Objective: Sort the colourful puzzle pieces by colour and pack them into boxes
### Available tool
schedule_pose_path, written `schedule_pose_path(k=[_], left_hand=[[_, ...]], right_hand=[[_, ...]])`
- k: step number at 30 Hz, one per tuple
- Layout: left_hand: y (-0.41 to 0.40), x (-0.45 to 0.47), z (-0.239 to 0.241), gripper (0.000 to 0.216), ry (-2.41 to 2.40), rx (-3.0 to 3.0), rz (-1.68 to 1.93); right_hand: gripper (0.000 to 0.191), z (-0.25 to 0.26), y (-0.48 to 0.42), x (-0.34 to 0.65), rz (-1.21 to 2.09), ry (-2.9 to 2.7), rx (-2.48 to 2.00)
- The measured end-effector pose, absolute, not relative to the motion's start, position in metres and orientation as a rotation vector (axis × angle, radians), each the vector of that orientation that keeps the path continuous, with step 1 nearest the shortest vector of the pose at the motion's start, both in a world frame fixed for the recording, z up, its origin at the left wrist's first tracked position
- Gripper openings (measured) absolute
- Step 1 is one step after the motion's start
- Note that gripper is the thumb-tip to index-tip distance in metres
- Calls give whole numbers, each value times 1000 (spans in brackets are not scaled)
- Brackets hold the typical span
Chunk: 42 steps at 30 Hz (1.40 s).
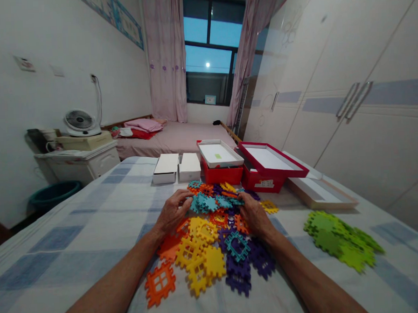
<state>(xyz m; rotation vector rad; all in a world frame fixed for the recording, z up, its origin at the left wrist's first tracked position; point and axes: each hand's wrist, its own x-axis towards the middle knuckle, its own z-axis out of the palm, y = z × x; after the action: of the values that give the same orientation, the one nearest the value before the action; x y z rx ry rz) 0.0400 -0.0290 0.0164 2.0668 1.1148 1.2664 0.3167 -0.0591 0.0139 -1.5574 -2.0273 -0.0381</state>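
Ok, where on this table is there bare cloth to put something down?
Bare cloth lies left of the left hand, toward the table edge, and between the mixed tile pile and the green tile pile. Crowded: between the right hand, white boxes and red boxes.

head cam | looks forward and down | close over the bed (76,238) | single view

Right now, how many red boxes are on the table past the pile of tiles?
2. One red box sits just behind the tile pile, with a white tray on top. The other red box sits right beside it, lying open. Others may be hidden behind them.
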Motion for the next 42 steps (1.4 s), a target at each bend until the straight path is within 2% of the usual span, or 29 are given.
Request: schedule_pose_path(k=[8, 15, 23, 25, 29, 36, 42], left_hand=[[-30, 42, 19, 29, 1126, 2050, 1272], [-27, 44, 11, 35, 1130, 1914, 1240], [-25, 45, 5, 55, 1090, 1784, 1147], [-26, 46, 5, 58, 1087, 1778, 1123], [-29, 47, 6, 60, 1059, 1806, 1102], [-30, 47, 7, 60, 1029, 1832, 1086], [-29, 46, 5, 56, 1106, 1873, 1087]], right_hand=[[21, 26, -63, 326, 2, -1763, -1429], [39, 32, -69, 338, 379, -1554, -1607], [38, 47, -67, 322, 897, -1643, -1334], [40, 48, -60, 315, 888, -1763, -1318], [46, 49, -48, 306, 663, -2043, -1369], [38, 47, -52, 311, 478, -2200, -1422], [29, 55, -58, 329, 553, -2207, -1322]])
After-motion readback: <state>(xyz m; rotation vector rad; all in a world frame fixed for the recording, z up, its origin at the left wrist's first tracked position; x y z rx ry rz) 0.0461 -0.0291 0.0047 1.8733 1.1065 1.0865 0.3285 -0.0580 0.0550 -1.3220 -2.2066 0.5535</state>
